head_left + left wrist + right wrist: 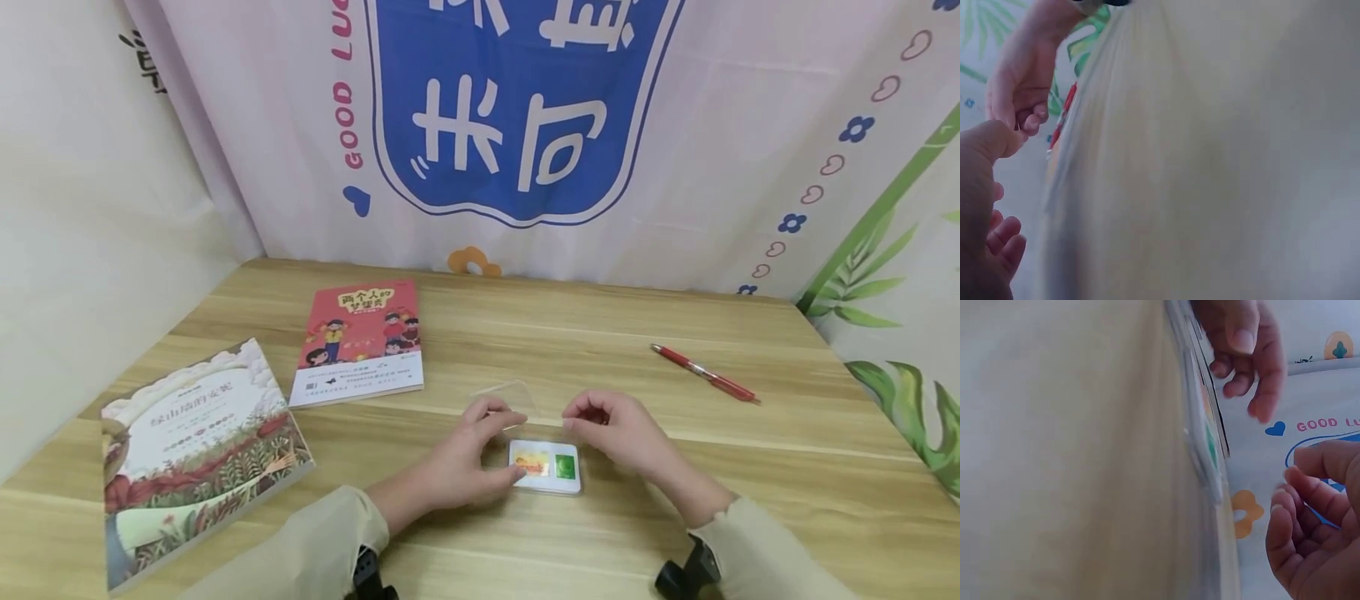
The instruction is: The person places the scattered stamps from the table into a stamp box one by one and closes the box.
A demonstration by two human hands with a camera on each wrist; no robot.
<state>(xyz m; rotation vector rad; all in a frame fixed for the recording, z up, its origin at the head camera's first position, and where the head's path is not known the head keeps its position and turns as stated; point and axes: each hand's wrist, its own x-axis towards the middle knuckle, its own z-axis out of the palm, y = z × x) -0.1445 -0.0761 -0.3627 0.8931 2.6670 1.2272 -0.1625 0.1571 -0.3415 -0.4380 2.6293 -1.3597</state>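
Card [555, 467], white with orange and green patches, lies flat mid-table [480, 333], well away from the far edge. Left hand [476, 462] at its left end, thumb by the card's edge, fingers and thumb apart; contact unclear. Right hand [618, 433] just beyond the card's right end, thumb and forefinger tips together. Clear sheet [513, 395] sits between the hands, past the card; can't tell if the right fingertips grip it. Head view alone shows red book [360, 342] toward the far left corner, white book [202, 454] along the left edge, overhead layout. Pen [703, 373], red, toward the far right corner; left wrist view also gets it, edge-on, card not made out there. Right wrist view catches the card nearly edge-on, low on the surface, and the left hand's loosely bent fingers, hidden from above.
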